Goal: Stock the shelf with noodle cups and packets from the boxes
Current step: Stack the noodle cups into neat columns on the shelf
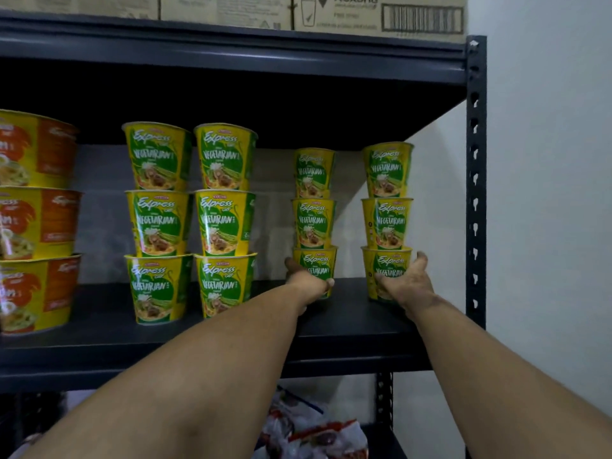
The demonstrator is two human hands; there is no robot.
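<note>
1. Noodle cups fill much of the middle shelf (347,313) in the head view: I count four green-and-yellow stacks, each three high, and a stack of bigger orange cups (36,220) at the far left.
2. My left hand (309,283) grips the bottom cup of the third stack (314,223), fingers curled round its base. My right hand (409,284) grips the bottom cup of the fourth stack (387,223), close to the shelf's right post (476,180).
3. Both stacks stand upright on the shelf board, well apart from the two left stacks (192,223), which sit nearer the front edge.
4. I judge the cup stocking well along. A gap remains between the second and third stacks.
5. Noodle packets (318,432) lie loose on the lower level, and no supply box is in view, so I cannot tell how much is left.
6. Cardboard boxes (377,11) sit on the top shelf.
</note>
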